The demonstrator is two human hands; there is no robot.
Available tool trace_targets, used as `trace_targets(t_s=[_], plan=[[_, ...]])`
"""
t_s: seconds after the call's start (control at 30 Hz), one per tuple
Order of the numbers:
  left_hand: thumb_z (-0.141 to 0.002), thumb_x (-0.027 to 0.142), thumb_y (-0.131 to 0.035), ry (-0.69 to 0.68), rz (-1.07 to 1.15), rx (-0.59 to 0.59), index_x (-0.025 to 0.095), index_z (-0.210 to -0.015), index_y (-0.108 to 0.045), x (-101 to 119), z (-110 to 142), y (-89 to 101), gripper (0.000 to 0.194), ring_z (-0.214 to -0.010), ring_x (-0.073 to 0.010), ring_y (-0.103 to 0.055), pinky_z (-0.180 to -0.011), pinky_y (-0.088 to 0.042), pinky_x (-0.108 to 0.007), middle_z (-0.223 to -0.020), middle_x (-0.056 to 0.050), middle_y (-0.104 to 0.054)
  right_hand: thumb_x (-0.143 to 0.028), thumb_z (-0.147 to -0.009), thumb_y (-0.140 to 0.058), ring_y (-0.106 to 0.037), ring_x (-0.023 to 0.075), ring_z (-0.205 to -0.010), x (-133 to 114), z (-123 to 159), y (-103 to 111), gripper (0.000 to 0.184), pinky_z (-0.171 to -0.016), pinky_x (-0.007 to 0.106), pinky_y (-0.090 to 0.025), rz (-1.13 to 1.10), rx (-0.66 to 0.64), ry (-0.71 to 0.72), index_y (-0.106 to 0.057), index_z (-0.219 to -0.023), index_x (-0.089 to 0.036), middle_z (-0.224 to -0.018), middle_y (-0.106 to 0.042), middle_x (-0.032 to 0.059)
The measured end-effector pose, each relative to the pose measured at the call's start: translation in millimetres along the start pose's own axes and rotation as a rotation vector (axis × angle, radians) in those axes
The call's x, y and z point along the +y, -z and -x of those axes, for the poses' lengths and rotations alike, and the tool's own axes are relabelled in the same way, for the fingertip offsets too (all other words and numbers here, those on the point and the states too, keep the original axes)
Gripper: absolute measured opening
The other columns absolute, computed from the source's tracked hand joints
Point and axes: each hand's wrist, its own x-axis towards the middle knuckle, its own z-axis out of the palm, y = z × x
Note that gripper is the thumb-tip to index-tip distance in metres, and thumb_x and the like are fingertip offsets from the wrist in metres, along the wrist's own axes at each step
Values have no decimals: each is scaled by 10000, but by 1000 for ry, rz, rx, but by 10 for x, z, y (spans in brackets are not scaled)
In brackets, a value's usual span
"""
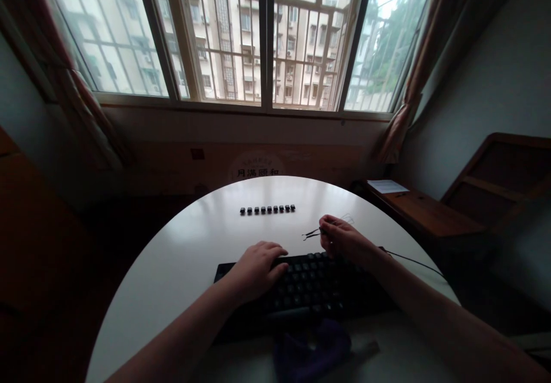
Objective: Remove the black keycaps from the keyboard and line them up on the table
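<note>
A black keyboard (pixel 301 284) lies on the round white table in front of me. My left hand (pixel 261 265) rests on its left part, fingers stretched toward the back edge and the thumb apart, holding nothing. Above the keyboard's back edge, my right hand (pixel 338 235) is closed around a wire keycap puller (pixel 311 234). The puller's two thin prongs point left, and they look apart with nothing between them. Farther back on the table, several small black keycaps (pixel 269 209) stand in a neat row.
On the near side of the keyboard lies a dark purple object (pixel 312 351), blurred. A cable (pixel 415 260) runs off the white table (pixel 172 274) at the right. Papers (pixel 387 186) lie on a wooden bench (pixel 430 213) beyond. A barred window is ahead.
</note>
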Motion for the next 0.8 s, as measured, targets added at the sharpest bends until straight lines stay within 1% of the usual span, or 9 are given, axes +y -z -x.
trace_targets(t_s=[0.07,0.1,0.2,0.3,0.37,0.43,0.53,0.67,0.8], plan=[[-903,360,-509,-7,-3,2,223,-1167,-647,10,2,9,328,-1146,-265,-548,-1003,-399,-421,-1221,-79,-644,-450,-812,-673,-514,103,-532,57,17,-4,345,-460,195,-414,-2,-65,8,-465,-917,-196,-629,-557,-37],[-904,358,-506,-11,-4,-1,223,-1164,-647,13,1,12,325,-1143,-266,-548,-999,-402,-420,-1218,-80,-644,-432,-819,-658,-501,98,-518,81,29,-6,323,-458,190,-398,0,-85,14,-470,-922,-190,-611,-551,-38],[-908,346,-495,-20,-7,-30,221,-1145,-651,23,-3,13,310,-1118,-264,-561,-981,-416,-410,-1193,-83,-654,-382,-813,-582,-403,77,-430,127,72,-25,243,-400,174,-278,35,-97,25,-489,-905,-177,-536,-499,-54],[-912,339,-486,-17,-15,-47,221,-1137,-649,29,-9,7,302,-1102,-262,-570,-968,-425,-407,-1174,-82,-660,-332,-757,-509,-327,70,-397,136,107,-76,175,-385,180,-195,145,-7,58,-517,-816,-168,-486,-432,-65],[-912,337,-486,-13,-22,-43,226,-1147,-641,25,-12,-2,303,-1100,-262,-570,-965,-427,-412,-1174,-78,-659,-311,-735,-477,-306,69,-401,136,117,-121,145,-393,188,-187,250,98,93,-509,-725,-170,-461,-381,-69],[-911,337,-490,-13,-28,-44,227,-1149,-638,16,-14,-13,302,-1097,-263,-572,-965,-427,-416,-1172,-76,-659,-308,-744,-450,-299,74,-410,141,114,-164,154,-399,196,-188,329,178,103,-490,-674,-177,-455,-354,-66],[-913,336,-487,-23,-31,-42,230,-1144,-638,-3,-16,-30,296,-1091,-262,-576,-961,-429,-417,-1164,-73,-662,-306,-762,-421,-304,84,-428,155,91,-212,169,-411,205,-207,407,225,93,-479,-659,-184,-463,-347,-60],[-909,330,-493,-37,-24,-24,234,-1138,-638,-16,-16,-41,287,-1083,-261,-578,-952,-434,-417,-1163,-71,-663,-289,-748,-413,-325,88,-446,162,48,-242,163,-434,212,-238,505,271,113,-463,-631,-186,-485,-355,-51],[-910,325,-501,-39,-28,-35,226,-1142,-637,-10,-22,-37,287,-1074,-257,-580,-952,-436,-416,-1153,-74,-667,-292,-737,-407,-316,82,-430,157,3,-239,166,-438,215,-237,536,300,90,-447,-615,-188,-477,-351,-53]])
